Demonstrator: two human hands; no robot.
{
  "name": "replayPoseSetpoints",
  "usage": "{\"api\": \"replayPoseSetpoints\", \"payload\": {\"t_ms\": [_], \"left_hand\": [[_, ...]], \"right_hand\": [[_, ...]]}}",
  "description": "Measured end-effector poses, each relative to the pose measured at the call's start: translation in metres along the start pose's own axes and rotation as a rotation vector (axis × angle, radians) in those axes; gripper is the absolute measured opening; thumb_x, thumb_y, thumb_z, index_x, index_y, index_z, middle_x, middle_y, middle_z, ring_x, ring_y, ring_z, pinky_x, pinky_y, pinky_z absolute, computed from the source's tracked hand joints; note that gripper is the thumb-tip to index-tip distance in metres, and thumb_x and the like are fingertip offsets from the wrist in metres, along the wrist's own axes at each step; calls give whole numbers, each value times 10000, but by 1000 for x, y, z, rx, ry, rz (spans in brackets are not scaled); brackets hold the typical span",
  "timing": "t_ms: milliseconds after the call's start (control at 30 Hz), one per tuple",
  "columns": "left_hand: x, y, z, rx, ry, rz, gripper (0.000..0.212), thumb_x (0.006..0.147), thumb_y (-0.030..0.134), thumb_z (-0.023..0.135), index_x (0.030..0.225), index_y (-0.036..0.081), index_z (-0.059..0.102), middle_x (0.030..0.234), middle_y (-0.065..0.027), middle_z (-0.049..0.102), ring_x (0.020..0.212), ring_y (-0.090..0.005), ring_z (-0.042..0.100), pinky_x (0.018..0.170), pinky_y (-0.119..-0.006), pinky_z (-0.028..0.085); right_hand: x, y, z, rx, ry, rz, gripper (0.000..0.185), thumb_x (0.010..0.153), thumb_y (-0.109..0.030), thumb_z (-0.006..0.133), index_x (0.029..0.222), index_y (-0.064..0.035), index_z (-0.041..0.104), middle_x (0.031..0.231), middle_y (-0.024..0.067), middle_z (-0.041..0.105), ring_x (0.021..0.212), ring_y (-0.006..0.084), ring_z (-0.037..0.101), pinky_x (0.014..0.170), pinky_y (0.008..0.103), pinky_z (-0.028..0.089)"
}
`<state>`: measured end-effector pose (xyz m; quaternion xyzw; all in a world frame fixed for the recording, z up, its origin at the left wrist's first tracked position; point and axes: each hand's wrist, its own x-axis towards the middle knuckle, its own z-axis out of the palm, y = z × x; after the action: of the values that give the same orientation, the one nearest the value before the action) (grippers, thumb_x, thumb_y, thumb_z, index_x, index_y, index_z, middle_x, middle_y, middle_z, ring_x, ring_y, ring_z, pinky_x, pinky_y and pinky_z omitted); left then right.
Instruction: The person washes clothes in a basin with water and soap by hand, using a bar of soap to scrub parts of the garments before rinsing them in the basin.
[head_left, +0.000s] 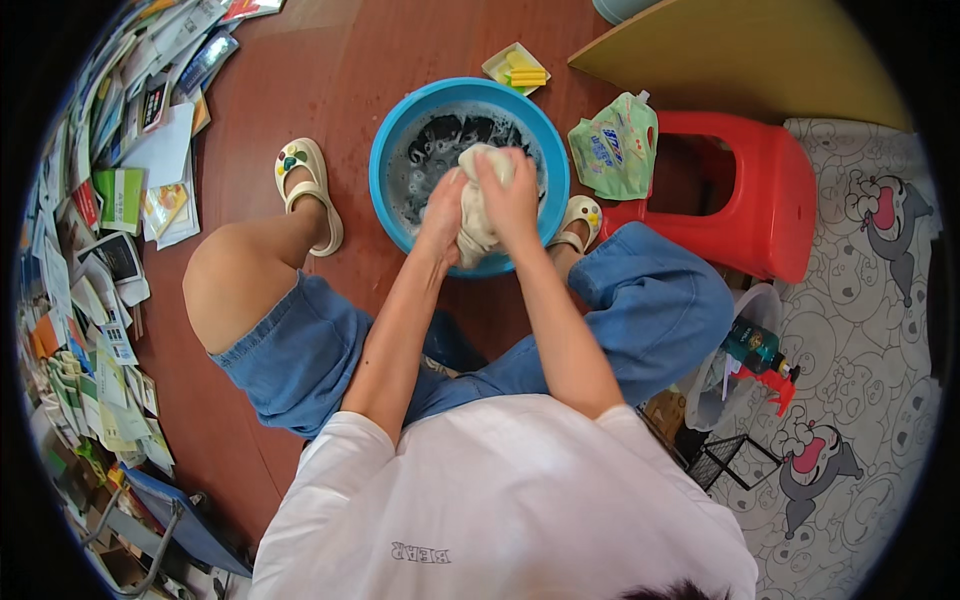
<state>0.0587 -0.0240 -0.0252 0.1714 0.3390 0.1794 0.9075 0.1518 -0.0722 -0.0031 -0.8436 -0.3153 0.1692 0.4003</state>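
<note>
Between my palms is a bunched cream-coloured cloth (478, 217), held over the near half of a round blue plastic basin (380, 176). My left hand (442, 217) presses it from the left side. On the other side, my right hand (517, 191) wraps its fingers over the top of the cloth. The lower end of the cloth hangs near the basin's front rim; whether it touches the rim I cannot tell. Soapy water (420, 184) with white foam and dark patches fills the basin. Whatever lies under the foam is hidden.
A small tray (491, 66) holds yellow bars behind the basin. To the right, a green detergent pouch (615, 150) rests by a red plastic stool (776, 195). Piled books and papers (120, 195) line the left. A pump bottle (754, 345) lies near my right knee.
</note>
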Motion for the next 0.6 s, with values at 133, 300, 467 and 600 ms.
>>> {"api": "replayPoseSetpoints", "payload": {"t_ms": [133, 300, 467, 600], "left_hand": [[-8, 2, 3, -20, -85, -21, 410, 1029, 332, 419, 1286, 26, 513, 1208, -121, 613, 1041, -232, 638, 884, -387, 534], [-9, 26, 1, -204, 41, -169, 563, 1007, 487, 389, 1273, 14, 542, 1239, -144, 613, 1078, -253, 631, 915, -397, 531], [13, -11, -34, -207, 37, -71, 368, 1016, 340, 427, 1185, 39, 555, 1099, -105, 641, 954, -225, 648, 831, -370, 539], [15, -22, -18, -213, 1, -91, 304, 1009, 292, 444, 1149, 57, 576, 1075, -86, 648, 923, -204, 650, 809, -347, 537]], "right_hand": [[34, 43, -10, 680, -227, 591, 310, 837, -262, 702, 1024, -28, 625, 1123, 80, 606, 971, 198, 615, 819, 348, 488], [-8, 21, -41, 938, -243, 443, 303, 836, -255, 700, 1002, -12, 631, 1265, 98, 576, 1072, 195, 588, 878, 336, 477], [-44, -26, 20, -224, 210, -163, 259, 807, -276, 687, 914, -45, 639, 1071, 130, 631, 960, 387, 575, 814, 447, 447], [13, 18, 11, 337, 22, 307, 199, 807, -211, 675, 798, -26, 604, 767, 114, 624, 701, 304, 596, 678, 409, 469]]}}
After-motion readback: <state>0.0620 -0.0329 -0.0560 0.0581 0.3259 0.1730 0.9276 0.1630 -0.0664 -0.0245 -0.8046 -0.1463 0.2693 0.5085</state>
